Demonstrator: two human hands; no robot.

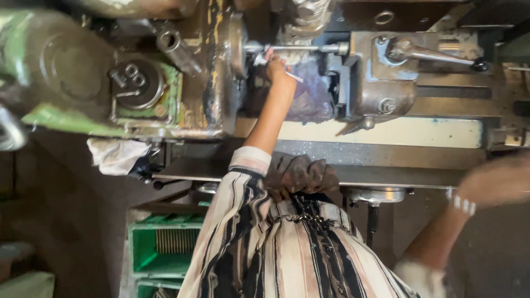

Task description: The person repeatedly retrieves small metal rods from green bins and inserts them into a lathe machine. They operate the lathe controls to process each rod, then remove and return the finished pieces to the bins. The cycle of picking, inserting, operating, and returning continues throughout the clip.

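left hand [277,70] reaches up to the lathe [210,72], fingers closed on a thin silvery strip [294,76] just below the metal rod [301,48] that runs between chuck [237,44] and tailstock [381,77]. right hand [497,179] hangs blurred at the frame's right edge, well apart from the machine, a beaded bracelet [461,203] at the wrist; cannot tell how its fingers stand. striped sleeve [232,221] fills the foreground, green crate [163,245] low beside it, pale rag [117,154] under the headstock.
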